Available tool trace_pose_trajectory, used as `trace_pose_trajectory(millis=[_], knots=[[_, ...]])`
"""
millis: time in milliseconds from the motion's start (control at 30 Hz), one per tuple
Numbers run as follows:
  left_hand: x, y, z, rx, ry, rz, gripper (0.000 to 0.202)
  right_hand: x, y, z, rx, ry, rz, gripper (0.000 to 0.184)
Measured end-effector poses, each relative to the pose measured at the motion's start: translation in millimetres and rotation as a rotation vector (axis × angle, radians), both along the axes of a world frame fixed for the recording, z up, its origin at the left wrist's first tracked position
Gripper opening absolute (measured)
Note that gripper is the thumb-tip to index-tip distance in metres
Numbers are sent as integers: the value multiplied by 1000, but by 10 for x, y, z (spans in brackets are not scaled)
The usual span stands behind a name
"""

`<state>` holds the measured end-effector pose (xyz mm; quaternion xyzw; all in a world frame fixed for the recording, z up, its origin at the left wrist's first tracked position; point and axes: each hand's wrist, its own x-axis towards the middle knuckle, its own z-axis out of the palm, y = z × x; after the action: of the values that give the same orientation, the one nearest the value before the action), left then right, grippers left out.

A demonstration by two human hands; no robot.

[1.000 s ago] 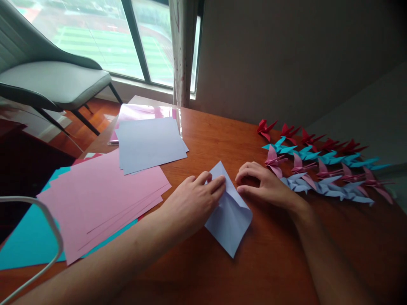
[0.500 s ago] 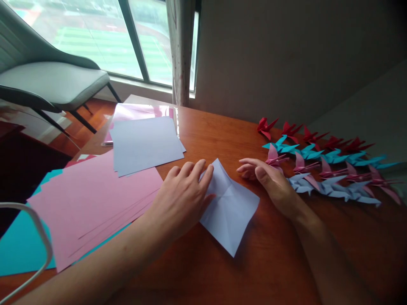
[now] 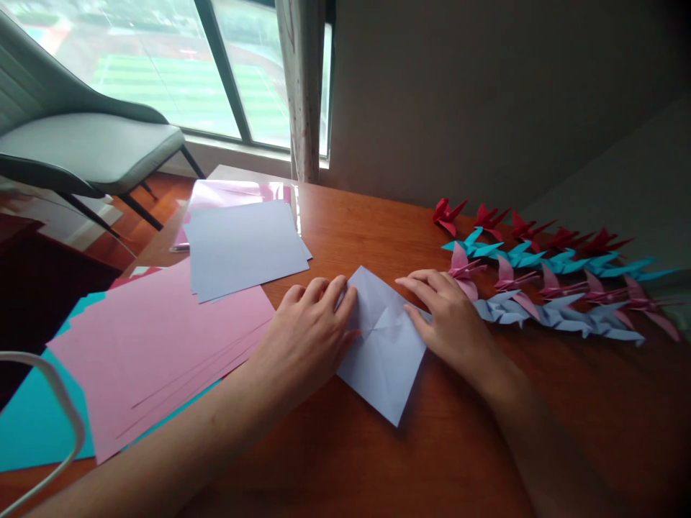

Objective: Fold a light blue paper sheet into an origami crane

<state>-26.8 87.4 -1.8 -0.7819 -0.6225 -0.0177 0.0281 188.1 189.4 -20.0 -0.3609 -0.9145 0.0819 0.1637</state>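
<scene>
A creased square of pale blue paper [image 3: 382, 352] lies unfolded like a diamond on the wooden table [image 3: 378, 460]. My left hand [image 3: 307, 334] rests flat on its left corner, fingers stretched along the upper left edge. My right hand [image 3: 448, 316] presses its right corner with spread fingers. Neither hand grips anything.
Rows of folded paper cranes [image 3: 545, 277] in red, teal, pink and pale blue lie at the right. Stacks of pink sheets [image 3: 156, 338], pale blue sheets [image 3: 242, 244] and teal sheets [image 3: 37, 424] lie at the left. A grey chair [image 3: 86, 144] stands by the window.
The folded paper has been opened out flat into a square. My right hand lifted off, then came back down onto the paper's right corner.
</scene>
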Motion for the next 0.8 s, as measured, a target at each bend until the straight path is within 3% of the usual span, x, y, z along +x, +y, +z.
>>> trace_pose_trajectory(millis=[200,467,600,800], knots=[[-24,22,28,11,-13,14,43,-154,-143,-13,53,-125,134,31],[-104,79,116,-66,10,243,36,-198,-202,-48,45,-189,50,32],[-115,106,99,-88,-70,250,27,-210,-231,-49,37,-199,39,34],[-73,95,21,50,-330,204,22,-205,-268,-35,36,-224,6,30]])
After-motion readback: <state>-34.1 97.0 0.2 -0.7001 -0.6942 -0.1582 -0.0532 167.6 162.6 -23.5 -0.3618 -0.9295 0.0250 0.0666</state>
